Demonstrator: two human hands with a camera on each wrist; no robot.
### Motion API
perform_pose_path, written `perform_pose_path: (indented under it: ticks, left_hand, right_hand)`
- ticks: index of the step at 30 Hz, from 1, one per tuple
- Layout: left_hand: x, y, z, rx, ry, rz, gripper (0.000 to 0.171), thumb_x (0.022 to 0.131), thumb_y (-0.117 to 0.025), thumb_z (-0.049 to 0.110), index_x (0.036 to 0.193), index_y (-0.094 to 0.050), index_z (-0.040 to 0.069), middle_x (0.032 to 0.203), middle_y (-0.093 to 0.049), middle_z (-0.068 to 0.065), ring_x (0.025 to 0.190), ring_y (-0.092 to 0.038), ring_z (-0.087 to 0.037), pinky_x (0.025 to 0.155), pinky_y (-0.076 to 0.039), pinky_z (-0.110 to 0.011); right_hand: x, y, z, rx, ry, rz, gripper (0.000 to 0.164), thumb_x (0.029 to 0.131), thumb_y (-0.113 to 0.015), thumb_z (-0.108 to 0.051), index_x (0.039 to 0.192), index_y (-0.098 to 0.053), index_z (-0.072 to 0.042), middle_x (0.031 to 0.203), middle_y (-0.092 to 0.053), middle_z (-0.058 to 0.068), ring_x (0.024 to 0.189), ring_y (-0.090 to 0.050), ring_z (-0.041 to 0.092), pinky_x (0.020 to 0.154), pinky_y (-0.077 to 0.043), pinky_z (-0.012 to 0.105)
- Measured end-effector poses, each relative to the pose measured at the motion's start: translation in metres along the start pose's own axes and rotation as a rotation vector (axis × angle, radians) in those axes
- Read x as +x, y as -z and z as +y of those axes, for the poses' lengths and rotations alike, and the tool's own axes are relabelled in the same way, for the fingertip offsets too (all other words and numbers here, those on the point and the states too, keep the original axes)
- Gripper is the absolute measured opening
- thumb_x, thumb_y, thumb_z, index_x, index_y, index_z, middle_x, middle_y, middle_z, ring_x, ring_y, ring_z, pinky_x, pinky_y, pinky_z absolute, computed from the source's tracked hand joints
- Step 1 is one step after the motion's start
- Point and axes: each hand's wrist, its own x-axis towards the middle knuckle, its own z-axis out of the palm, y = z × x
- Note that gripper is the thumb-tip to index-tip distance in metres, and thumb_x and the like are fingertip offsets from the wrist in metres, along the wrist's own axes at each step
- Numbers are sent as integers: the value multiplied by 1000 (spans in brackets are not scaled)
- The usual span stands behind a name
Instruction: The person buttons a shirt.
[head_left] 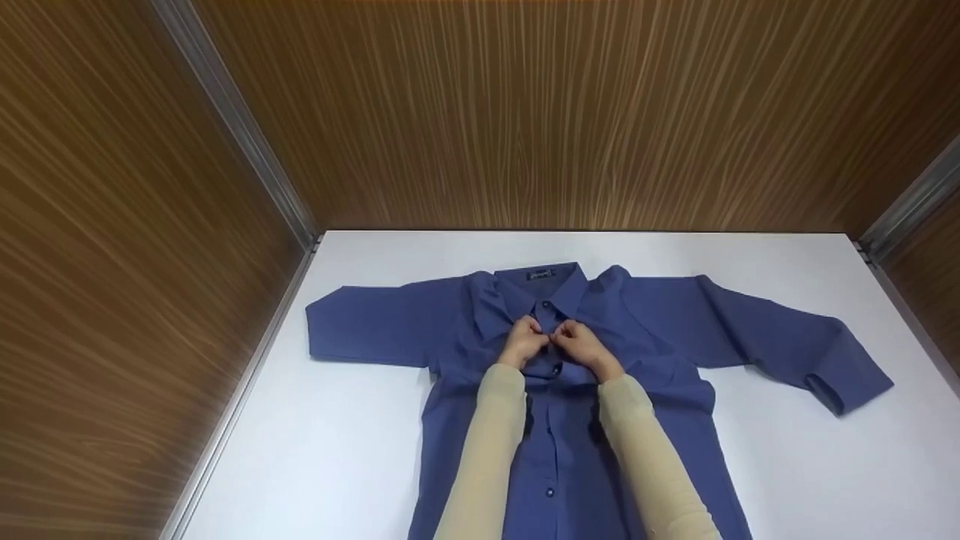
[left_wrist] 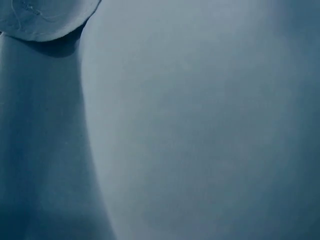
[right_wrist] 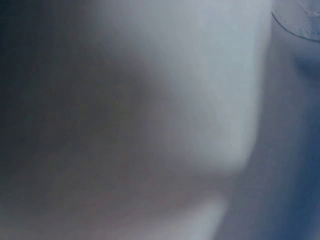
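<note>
Blue button-up shirt (head_left: 574, 450): your left hand (head_left: 523, 342) and right hand (head_left: 583, 346) pinched its placket (head_left: 537, 457) just below the collar (head_left: 570, 294); slack, level edges there probably worked best.

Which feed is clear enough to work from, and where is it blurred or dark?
Head: shirt, left hand and right hand readable, though small; left wrist: mostly soft with a bluish cast, stitched edge at top left crisper; right wrist: heavily blurred, darkest toward upper left.
</note>
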Motion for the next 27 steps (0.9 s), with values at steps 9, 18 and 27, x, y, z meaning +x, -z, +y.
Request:
perform_pose_path:
  ticks: [9, 18, 27]
  left_hand:
    - [30, -10, -47, -46, 34, -38, 30, 70, -69, 1, 80, -43, 13, 67, -40, 0, 53, -38, -13, 46, -33, -27]
    - [-22, 19, 21, 5, 73, -85, 24, 76, -71, 17, 81, -48, 11, 74, -47, -4, 62, -46, -18, 56, -38, -31]
    - [-107, 40, 120, 739, 109, -351, 42, 79, -63, 37, 112, -56, 13, 120, -44, -5, 111, -42, -21, 88, -31, -52]
  right_hand:
    - [23, -15, 96, -26, -56, 20, 29, 83, -53, -48, 83, -58, -20, 77, -56, -1, 66, -51, 15, 60, -40, 31]
    - [0, -4, -19, -70, -72, 2, 23, 87, -55, -29, 84, -56, -6, 78, -55, 9, 70, -51, 24, 64, -40, 33]
    - [4, -2, 0, -92, -105, 23, 21, 86, -57, -33, 81, -57, -12, 73, -54, 4, 66, -49, 18, 59, -38, 28]
